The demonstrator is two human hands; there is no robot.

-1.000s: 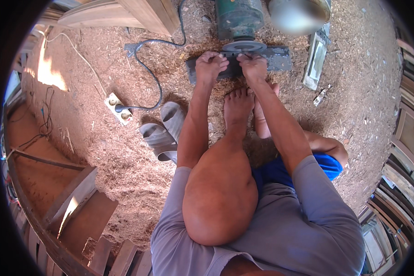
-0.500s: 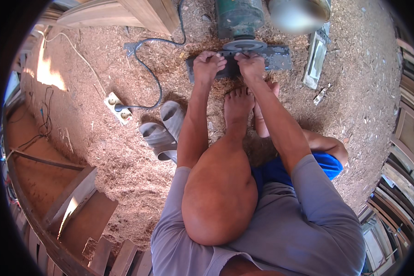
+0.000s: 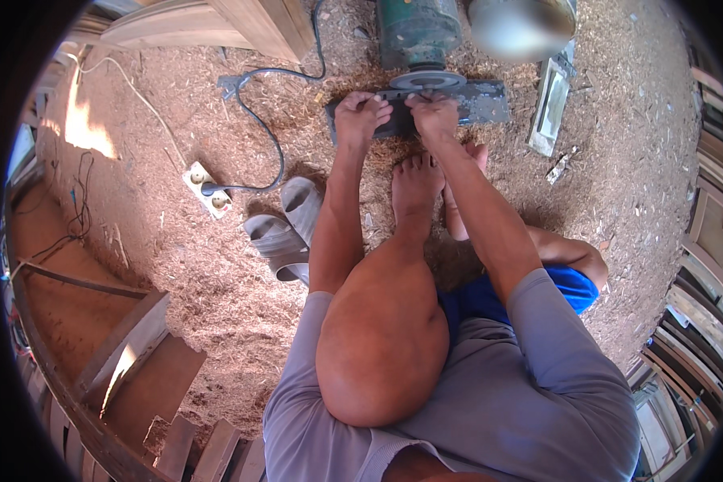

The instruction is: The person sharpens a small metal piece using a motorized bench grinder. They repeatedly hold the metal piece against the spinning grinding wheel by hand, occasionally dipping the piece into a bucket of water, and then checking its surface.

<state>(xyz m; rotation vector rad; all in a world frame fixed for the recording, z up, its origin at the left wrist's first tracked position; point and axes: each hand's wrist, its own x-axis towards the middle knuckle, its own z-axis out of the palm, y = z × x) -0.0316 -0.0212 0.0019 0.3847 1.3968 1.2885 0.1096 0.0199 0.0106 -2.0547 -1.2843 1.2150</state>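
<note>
A green grinder (image 3: 419, 36) lies at the top centre, its round grinding wheel (image 3: 428, 79) facing me. Below the wheel is a long dark metal plate (image 3: 484, 102) with worn, pale patches. My left hand (image 3: 358, 120) is closed in a pinch over the plate, left of the wheel. Close against the wheel's near edge, my right hand (image 3: 434, 116) pinches too. Between the fingertips runs what looks like a thin dark metal strip (image 3: 395, 95), mostly hidden by my fingers and hard to tell from the plate.
A black cable (image 3: 270, 132) runs to a white socket strip (image 3: 206, 190) on the left. Grey sandals (image 3: 285, 233) lie beside my left forearm. Right of the grinder are a round metal container (image 3: 524, 28) and a narrow board (image 3: 549, 108). Wood pieces (image 3: 249, 28) stand top left.
Both hands have shifted slightly to the left together along the wheel, still pinching. The grinder and the plate look unmoved.
</note>
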